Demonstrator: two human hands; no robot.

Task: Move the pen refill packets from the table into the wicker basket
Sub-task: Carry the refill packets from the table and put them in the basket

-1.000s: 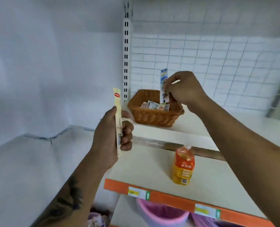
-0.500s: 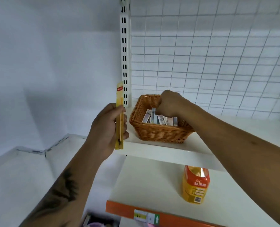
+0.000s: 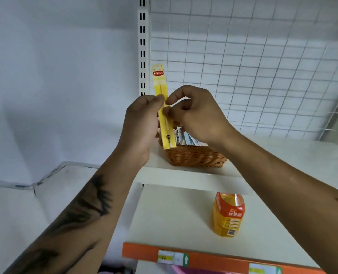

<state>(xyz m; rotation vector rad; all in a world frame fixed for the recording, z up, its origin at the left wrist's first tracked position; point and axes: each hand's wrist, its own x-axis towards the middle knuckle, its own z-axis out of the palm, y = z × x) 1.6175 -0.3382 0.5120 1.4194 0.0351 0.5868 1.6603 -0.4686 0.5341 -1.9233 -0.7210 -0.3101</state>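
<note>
Packets point(image 3: 186, 137) in basket point(image 3: 195, 157) on upper shelf point(image 3: 282, 155), bottle point(image 3: 227, 214) below

right hand point(image 3: 195, 115): out of the wicker basket point(image 3: 193, 157), now up at the yellow refill packet point(image 3: 163, 107), thumb and fingers pinching its edge | left hand point(image 3: 142, 123): carries that packet rightward, above the basket's left rim (a second ago it was well left of it) | blue packet: released, now among the packets in the basket point(image 3: 186, 138)

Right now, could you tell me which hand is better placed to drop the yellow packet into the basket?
Right. The right hand pinches the yellow packet directly above the wicker basket; the left hand holds it from the outer side.
</note>
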